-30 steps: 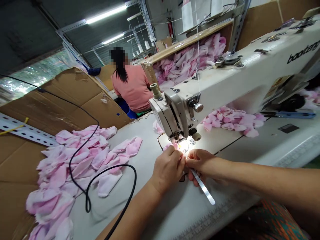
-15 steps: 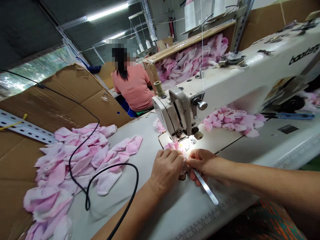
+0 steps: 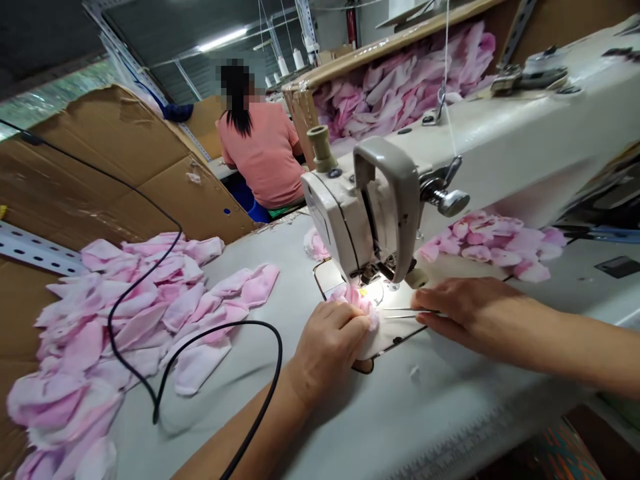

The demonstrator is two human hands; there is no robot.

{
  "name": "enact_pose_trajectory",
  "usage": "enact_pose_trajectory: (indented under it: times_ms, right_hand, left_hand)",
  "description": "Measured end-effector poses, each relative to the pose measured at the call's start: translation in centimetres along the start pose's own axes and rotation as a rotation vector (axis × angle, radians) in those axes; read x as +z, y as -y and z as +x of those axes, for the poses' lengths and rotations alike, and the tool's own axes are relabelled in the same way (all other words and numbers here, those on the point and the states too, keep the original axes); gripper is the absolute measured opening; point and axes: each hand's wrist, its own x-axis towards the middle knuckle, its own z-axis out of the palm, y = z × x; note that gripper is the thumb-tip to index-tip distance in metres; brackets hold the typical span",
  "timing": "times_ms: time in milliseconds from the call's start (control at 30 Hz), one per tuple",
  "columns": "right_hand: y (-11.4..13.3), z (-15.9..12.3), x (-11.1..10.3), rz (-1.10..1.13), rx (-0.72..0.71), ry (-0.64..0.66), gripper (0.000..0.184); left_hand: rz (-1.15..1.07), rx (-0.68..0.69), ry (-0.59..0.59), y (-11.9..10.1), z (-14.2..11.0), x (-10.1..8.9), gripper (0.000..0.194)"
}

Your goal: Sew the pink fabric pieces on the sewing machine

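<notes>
Two hands at a sewing machine (image 3: 360, 227). Left hand (image 3: 327, 353) nearer the work, fingers curled down and pressing, not pinching, on a pink fabric piece (image 3: 356, 300); that piece just beyond the fingertips, long axis running from them up under the presser foot (image 3: 373, 272). Right hand (image 3: 467, 313) well to the right, fingers closed on slim metal tweezers (image 3: 407, 311), tips pointing left toward the fabric, just short of it. Loose pink fabric pieces (image 3: 135, 300) heaped left of the left fingers.

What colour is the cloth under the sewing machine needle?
The cloth is soft pink fading to white, shown best in the head view.
</notes>
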Motion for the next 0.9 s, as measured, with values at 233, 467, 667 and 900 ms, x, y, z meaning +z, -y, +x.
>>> enact_pose_trajectory:
  times_ms: [233, 467, 667, 900]
  right_hand:
    - [-0.1, 0.3, 1.5, 0.085, -0.122, -0.117, 0.019]
    - [-0.3, 0.4, 1.5, 0.125, -0.150, -0.157, 0.021]
    - [-0.5, 0.1, 1.5, 0.164, -0.186, -0.208, 0.025]
    - [0.1, 0.4, 1.1, 0.158, -0.134, -0.142, 0.017]
  left_hand:
    - [0.031, -0.003, -0.020, -0.5, 0.1, -0.1, 0.008]
    - [0.061, 0.024, -0.055, -0.6, 0.4, 0.0, 0.008]
    - [0.070, 0.029, -0.068, -0.5, 0.1, 0.3, 0.006]
    - [0.093, 0.053, -0.086, -0.6, 0.3, 0.2, 0.007]
